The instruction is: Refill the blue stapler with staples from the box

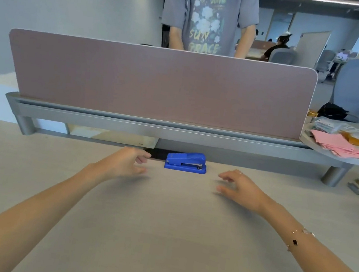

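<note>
Pale desk [159, 237], bare up front. Both hands hover over it, left hand [127, 162] and right hand [241, 188], fingers loosely spread, holding nothing, flanking the shut blue stapler [186, 161] by the partition [158, 82], likely poised to grab. Staple box unseen.

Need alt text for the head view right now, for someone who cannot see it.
A shut blue stapler sits on a pale desk near a divider panel, between an empty left hand and an empty right hand, neither touching it. No staple box is visible.
</note>
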`<state>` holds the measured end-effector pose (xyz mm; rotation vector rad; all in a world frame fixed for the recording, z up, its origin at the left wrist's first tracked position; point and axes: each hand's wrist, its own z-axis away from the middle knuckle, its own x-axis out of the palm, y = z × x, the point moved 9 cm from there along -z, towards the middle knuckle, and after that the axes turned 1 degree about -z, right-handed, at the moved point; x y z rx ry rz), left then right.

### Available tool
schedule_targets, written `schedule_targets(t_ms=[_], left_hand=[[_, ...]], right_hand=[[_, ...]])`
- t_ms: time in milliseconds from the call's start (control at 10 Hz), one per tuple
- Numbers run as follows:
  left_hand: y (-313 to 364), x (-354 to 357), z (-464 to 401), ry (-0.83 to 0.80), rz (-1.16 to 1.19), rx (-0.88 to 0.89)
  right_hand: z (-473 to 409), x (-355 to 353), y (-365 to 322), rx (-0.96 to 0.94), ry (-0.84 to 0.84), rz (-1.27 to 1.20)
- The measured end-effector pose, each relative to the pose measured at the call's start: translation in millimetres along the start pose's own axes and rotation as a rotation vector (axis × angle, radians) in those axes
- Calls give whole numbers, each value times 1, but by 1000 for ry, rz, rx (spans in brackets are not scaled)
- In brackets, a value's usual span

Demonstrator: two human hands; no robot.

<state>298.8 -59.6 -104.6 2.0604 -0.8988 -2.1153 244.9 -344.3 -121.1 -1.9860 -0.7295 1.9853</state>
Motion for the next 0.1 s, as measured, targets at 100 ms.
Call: schedule_targets(t_ms=[100], left_hand=[[4,-29,58,78,28,53]], right_hand=[[50,-15,-10,-65,-21,95]])
